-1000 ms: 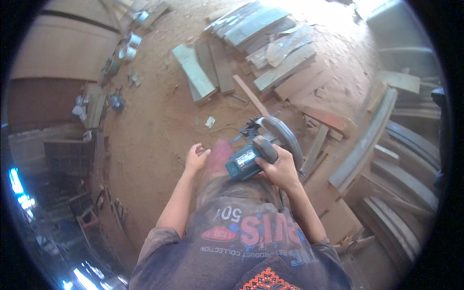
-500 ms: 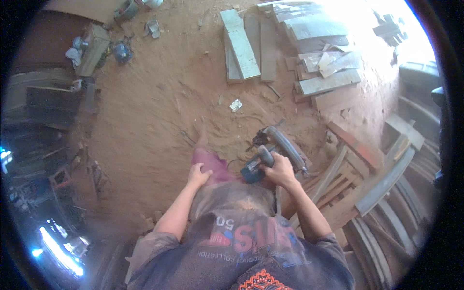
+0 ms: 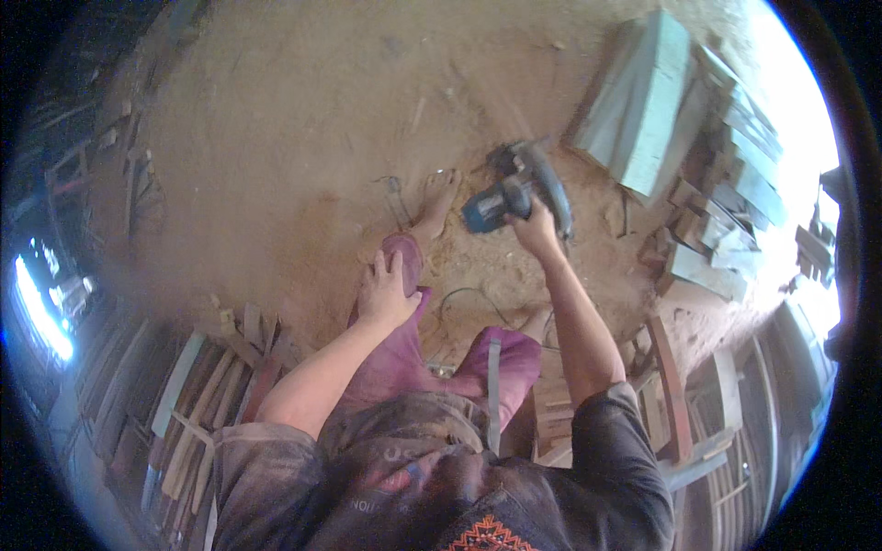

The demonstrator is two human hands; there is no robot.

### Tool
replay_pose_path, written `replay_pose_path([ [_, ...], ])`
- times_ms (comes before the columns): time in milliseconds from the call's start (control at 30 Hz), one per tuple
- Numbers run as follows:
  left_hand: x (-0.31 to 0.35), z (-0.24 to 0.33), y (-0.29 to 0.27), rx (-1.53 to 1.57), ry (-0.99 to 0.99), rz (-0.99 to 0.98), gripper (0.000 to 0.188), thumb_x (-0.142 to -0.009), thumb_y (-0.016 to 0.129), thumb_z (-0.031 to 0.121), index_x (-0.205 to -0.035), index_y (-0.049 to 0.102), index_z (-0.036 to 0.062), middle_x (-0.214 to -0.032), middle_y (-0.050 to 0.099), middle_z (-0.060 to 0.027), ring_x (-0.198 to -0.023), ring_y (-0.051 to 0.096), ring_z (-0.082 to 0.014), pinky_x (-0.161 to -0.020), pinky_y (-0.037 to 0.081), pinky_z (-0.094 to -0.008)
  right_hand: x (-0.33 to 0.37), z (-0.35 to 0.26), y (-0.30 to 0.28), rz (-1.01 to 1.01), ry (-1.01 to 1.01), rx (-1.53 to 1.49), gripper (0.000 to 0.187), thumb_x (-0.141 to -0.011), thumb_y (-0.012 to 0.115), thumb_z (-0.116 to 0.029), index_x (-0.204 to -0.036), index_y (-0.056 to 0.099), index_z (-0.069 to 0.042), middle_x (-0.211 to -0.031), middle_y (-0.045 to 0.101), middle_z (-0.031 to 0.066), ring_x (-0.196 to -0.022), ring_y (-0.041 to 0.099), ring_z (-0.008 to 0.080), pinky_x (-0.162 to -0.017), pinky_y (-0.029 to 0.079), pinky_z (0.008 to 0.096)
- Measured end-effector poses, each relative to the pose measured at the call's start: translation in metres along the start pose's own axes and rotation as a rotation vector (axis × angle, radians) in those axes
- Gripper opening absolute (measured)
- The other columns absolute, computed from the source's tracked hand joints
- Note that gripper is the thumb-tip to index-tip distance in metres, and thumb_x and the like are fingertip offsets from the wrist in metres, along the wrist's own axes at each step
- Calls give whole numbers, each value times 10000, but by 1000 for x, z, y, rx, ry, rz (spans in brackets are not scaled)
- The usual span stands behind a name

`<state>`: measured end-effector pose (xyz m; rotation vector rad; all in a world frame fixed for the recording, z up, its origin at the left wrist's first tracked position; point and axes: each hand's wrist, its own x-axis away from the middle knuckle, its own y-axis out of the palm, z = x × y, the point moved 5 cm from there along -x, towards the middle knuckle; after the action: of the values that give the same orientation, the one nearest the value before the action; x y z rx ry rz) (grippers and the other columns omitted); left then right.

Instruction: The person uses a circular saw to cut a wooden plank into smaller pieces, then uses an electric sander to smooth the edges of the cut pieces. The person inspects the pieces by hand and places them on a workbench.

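Note:
A circular saw [image 3: 496, 205] with a blue motor body and a dark, curved blade guard is out at arm's length over the dirt floor. My right hand [image 3: 535, 227] is closed round its handle. Whether the saw touches the ground I cannot tell. Resting on my left knee, over the purple trousers [image 3: 401, 253], is my left hand [image 3: 386, 292] with its fingers spread and nothing in it. Past that knee shows my bare foot [image 3: 439, 195], a little left of the saw. A thin dark cord [image 3: 469, 292] loops on the ground between my legs.
A hammer-like tool [image 3: 395, 195] lies left of my foot. Pale greenish boards [image 3: 654, 106] are stacked at the far right, with wood offcuts [image 3: 712, 230] heaped nearer. Timber strips [image 3: 204, 427] stand at the near left, and a reddish plank [image 3: 669, 386] at the near right.
The saw has gone from beside my lap forward to the floor beyond my knees, my right arm stretching after it. My left hand now lies spread on the knee. The view has shifted.

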<state>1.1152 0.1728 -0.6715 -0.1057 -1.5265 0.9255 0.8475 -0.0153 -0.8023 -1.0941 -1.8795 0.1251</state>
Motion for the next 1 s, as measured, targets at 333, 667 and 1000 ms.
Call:
replay_pose_path([
  [333,1,-15,-9,2,3,82,708,-868,811,377,-1457,577,61,-1552,471,-174,-1363,510,-445,-1081,511,-570,-121,37,62,-28,40,322,738,-882,822,-296,-1501,540,-10,-1273,724,299,-1245,675,457,-1042,530,514],
  [667,-7,9,-20,-90,-17,70,665,-853,826,390,-1415,622,99,-1542,500,-160,-1376,497,-440,-1123,458,-577,-111,91,102,-199,41,322,755,-916,787,-406,-1501,500,-25,-1292,700,311,-1228,655,501,-1036,520,563],
  [1000,-4,46,19,-224,149,198,714,-813,860,383,-1415,613,87,-1461,548,-201,-1352,502,-456,-1166,416,-575,82,136,5,68,114,-299,410,-951,788,-301,-1240,744,-14,-1097,793,202,-1043,769,335,-927,599,426],
])
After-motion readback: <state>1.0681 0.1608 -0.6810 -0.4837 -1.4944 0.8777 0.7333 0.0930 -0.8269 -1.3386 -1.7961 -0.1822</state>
